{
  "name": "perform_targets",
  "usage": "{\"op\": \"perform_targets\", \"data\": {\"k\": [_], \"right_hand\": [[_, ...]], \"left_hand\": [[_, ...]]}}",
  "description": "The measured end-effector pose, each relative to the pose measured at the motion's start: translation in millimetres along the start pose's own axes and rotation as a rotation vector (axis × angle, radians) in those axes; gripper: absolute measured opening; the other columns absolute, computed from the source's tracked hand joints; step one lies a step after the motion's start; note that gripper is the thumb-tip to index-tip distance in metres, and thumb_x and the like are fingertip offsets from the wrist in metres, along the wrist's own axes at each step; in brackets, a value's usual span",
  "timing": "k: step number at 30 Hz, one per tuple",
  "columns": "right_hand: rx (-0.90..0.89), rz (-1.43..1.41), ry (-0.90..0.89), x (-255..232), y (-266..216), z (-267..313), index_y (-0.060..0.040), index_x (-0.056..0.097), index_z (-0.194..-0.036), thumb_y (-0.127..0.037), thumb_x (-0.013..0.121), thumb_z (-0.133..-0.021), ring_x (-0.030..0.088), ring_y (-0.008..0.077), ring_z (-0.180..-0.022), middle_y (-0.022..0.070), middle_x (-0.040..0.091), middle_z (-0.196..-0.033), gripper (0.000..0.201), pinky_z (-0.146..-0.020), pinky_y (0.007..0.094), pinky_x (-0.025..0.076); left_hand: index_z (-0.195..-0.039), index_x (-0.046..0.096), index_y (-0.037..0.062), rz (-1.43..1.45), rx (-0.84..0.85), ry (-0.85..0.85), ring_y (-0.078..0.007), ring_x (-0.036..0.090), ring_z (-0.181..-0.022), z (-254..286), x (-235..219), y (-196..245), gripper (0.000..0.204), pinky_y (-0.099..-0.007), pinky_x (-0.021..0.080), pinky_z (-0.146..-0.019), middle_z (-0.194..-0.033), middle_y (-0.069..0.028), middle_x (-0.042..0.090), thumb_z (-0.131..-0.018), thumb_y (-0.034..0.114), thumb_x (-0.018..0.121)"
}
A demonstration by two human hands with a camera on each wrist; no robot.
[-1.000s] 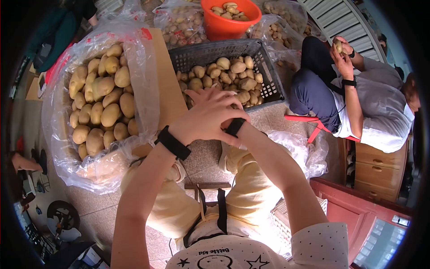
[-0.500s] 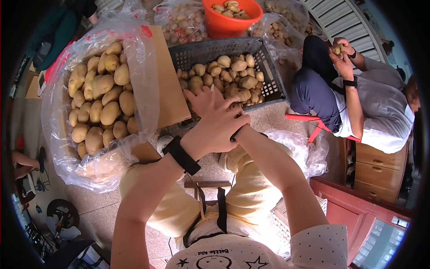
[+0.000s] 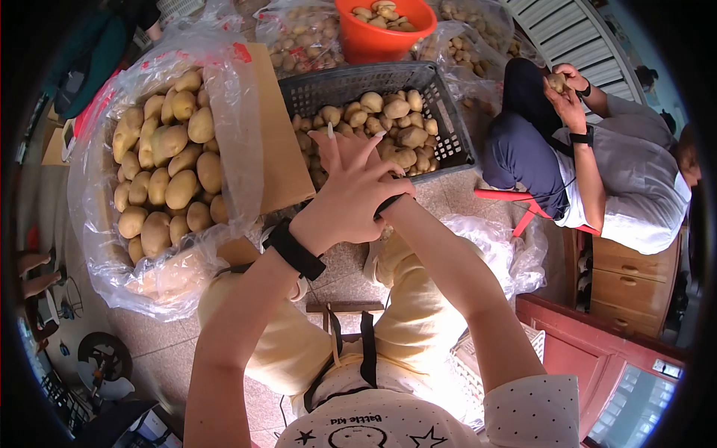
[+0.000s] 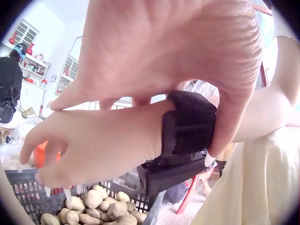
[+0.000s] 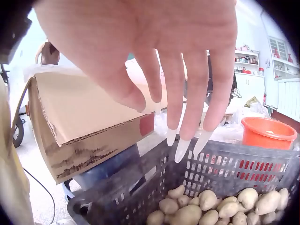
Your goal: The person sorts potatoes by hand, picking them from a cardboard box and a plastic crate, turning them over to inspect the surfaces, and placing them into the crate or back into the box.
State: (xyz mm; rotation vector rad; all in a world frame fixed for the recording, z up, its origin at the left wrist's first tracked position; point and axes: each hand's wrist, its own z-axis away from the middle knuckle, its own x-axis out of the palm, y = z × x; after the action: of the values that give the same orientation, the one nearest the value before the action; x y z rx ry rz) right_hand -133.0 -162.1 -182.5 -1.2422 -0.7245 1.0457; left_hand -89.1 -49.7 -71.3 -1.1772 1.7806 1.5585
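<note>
My left hand [image 3: 343, 201] lies across my right wrist above the black crate [image 3: 441, 89]. In the left wrist view its palm [image 4: 173, 42] spans the right wrist, with the thumb and a fingertip at the black strap [image 4: 190, 122]. My right hand [image 4: 103, 143] reaches out beneath it, holding nothing. Seen in the right wrist view, that hand's fingers [image 5: 190, 108] point down, spread and nearly straight, above potatoes [image 5: 206, 200] in the crate. The left hand partly covers the right in the head view.
Larger potatoes [image 3: 170, 140] fill a plastic-lined box at the left, beside a cardboard flap [image 3: 280, 142]. An orange tub [image 3: 373, 41] and bagged potatoes [image 3: 302, 37] stand behind the crate. At the right a seated person [image 3: 635, 168] holds a potato.
My left hand shifted a little over the right wrist, and the fingers over the crate are now more spread. The seated person's hands moved slightly with the potato.
</note>
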Motion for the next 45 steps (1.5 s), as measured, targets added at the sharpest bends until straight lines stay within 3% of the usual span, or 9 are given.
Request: {"op": "perform_targets", "data": {"k": [2,15,21,25,26,27,33,38,45], "right_hand": [[0.145,-0.350,-0.014,-2.1,13.7,4.1,-0.0156,0.044,-0.134,-0.021,0.053,-0.085,0.051,0.0267,-0.120,0.0075,0.058,-0.117,0.051,-0.099,0.0356,0.041],[0.073,0.005,-0.268,1.6,-10.2,-27.6,-0.0191,0.050,-0.127,-0.026,0.057,-0.081,0.037,0.0215,-0.131,-0.0016,0.055,-0.120,0.047,-0.111,0.0466,0.022],[0.038,0.152,-0.371,0.5,-37.1,-33.5,-0.0206,0.052,-0.124,-0.028,0.059,-0.079,0.031,0.0193,-0.136,-0.0054,0.054,-0.121,0.046,-0.116,0.0512,0.014],[-0.719,0.748,0.083,-48.8,-67.4,-22.3,-0.0076,0.062,-0.108,-0.021,0.054,-0.086,0.065,0.0311,-0.080,0.0155,0.066,-0.090,0.027,-0.067,0.0371,0.052],[-0.484,1.059,-0.001,-61.8,-57.3,-41.5,-0.0050,0.064,-0.099,-0.022,0.056,-0.085,0.064,0.0360,-0.076,0.0176,0.066,-0.080,0.024,-0.063,0.0416,0.051],[-0.350,0.793,0.232,-59.9,-56.9,-44.7,-0.0032,0.064,-0.101,-0.021,0.057,-0.085,0.065,0.0354,-0.075,0.0194,0.066,-0.076,0.025,-0.066,0.0407,0.051],[-0.305,0.613,0.112,-79.4,-45.5,-43.6,-0.0015,0.062,-0.109,-0.022,0.058,-0.084,0.067,0.0321,-0.077,0.0177,0.067,-0.077,0.033,-0.070,0.0395,0.050],[-0.193,0.684,0.178,-100.1,-56.6,-41.8,-0.0052,0.064,-0.108,-0.026,0.060,-0.085,0.067,0.0327,-0.086,0.0177,0.069,-0.087,0.031,-0.077,0.0385,0.052],[-0.070,1.032,0.286,-139.3,-7.1,-53.0,-0.0094,0.066,-0.103,-0.030,0.058,-0.086,0.066,0.0338,-0.083,0.0150,0.069,-0.084,0.028,-0.076,0.0419,0.052]], "left_hand": [[-0.103,0.063,0.0247,-0.019,-0.014,-0.004,-0.0343,0.023,-0.137,-2.1,0.6,-0.4,0.044,-0.0740,0.005,-0.102,-0.118,0.0070,0.055,-0.064,0.009,0.073],[-0.101,0.065,0.0238,0.028,0.067,0.029,-0.0330,0.032,-0.132,-3.7,3.6,-6.5,0.043,-0.0763,0.002,-0.102,-0.108,0.0034,0.058,-0.060,0.020,0.075],[-0.128,0.050,0.0220,0.002,-0.046,-0.045,-0.0298,0.032,-0.133,-6.7,2.1,-0.2,0.064,-0.0582,0.016,-0.112,-0.123,-0.0052,0.054,-0.069,0.019,0.075],[-0.131,0.044,0.0121,-0.360,-0.089,0.295,-0.0319,0.039,-0.128,-13.3,3.7,3.9,0.067,-0.0498,0.028,-0.108,-0.129,-0.0126,0.047,-0.071,0.012,0.073],[-0.129,0.045,0.0090,-0.387,-0.198,0.466,-0.0327,0.042,-0.125,-14.4,1.9,4.0,0.063,-0.0485,0.032,-0.106,-0.129,-0.0148,0.046,-0.072,0.009,0.072],[-0.129,0.045,0.0090,-0.394,-0.203,0.467,-0.0327,0.042,-0.125,-14.5,0.6,0.0,0.063,-0.0485,0.032,-0.106,-0.129,-0.0148,0.046,-0.072,0.009,0.072],[-0.114,0.051,0.0062,1.314,-0.763,0.474,-0.0197,0.059,-0.099,-19.8,-15.8,-29.3,0.031,-0.0313,0.049,-0.082,-0.115,-0.0077,0.056,-0.088,0.022,0.057],[-0.114,0.053,0.0095,1.223,-0.774,0.422,-0.0173,0.057,-0.109,-24.1,-23.0,-37.8,0.024,-0.0316,0.048,-0.091,-0.120,-0.0055,0.056,-0.095,0.024,0.049],[-0.110,0.052,0.0015,0.824,-0.536,0.621,-0.0186,0.062,-0.088,-26.2,-37.3,-54.2,0.025,-0.0281,0.049,-0.073,-0.106,-0.0122,0.059,-0.089,0.013,0.057]]}}
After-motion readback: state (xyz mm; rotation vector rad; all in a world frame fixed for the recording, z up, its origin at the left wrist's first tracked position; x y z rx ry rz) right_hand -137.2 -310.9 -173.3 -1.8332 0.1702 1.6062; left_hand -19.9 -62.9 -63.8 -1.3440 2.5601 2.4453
